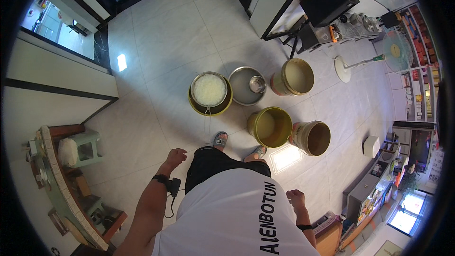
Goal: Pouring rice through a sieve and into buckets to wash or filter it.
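Note:
My left hand [176, 158] hangs beside my left hip with loosely bent fingers and nothing in it. At my other side hangs my right hand [295, 197], its fingers partly curled; whether they are apart is hard to see. On the floor ahead, a long-handled strainer [210, 90] full of white, wet-looking grains rests over a yellow-green bucket [225, 106]. Beside it is a wide metal basin [239, 86] of cloudy liquid with a small metal bowl [257, 84] in it. A second yellow-green bucket [280, 128] holds cloudy liquid.
Two worn buckets stand on the right, one with pale contents [298, 74], the other [318, 138] brownish inside. Farther right are a pedestal fan [343, 69] and a white stool [371, 147]. A green plastic stool [85, 148] and a long curved table [53, 153] are at the left.

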### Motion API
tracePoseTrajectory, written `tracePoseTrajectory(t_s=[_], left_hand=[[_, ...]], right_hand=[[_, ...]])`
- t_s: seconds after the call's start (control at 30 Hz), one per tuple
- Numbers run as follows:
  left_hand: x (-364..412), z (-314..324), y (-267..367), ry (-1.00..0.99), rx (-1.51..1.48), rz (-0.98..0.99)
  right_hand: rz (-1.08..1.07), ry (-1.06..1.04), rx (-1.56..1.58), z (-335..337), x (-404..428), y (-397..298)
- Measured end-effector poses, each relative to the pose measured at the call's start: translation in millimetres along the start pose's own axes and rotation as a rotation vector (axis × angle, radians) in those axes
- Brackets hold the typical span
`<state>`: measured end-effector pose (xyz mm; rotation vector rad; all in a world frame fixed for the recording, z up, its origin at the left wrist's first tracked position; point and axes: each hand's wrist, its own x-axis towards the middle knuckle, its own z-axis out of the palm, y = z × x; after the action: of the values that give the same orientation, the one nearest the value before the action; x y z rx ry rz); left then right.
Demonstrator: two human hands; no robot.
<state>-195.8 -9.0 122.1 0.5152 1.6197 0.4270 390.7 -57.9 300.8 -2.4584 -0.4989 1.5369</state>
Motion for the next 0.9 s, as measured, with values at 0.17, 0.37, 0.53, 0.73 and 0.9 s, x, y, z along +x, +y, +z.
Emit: tracePoseTrajectory(t_s=[0.17,0.37,0.53,0.73,0.9], left_hand=[[7,1,-12,0.014,0.007,-0.058],[3,-4,-15,-0.020,0.011,-0.009],[-10,-1,-2,-0.007,0.024,-0.001],[-8,2,-3,0.008,-0.040,-0.030],[-7,5,-6,0.002,-0.039,-0.045]], right_hand=[[-0.029,-0.023,0.015,-1,5,7],[-0.029,-0.026,-0.006,0,9,9],[-0.026,-0.042,0.009,0,12,7],[-0.017,-0.022,-0.047,1,10,-2],[-0.033,-0.015,-0.051,-1,9,-1]])
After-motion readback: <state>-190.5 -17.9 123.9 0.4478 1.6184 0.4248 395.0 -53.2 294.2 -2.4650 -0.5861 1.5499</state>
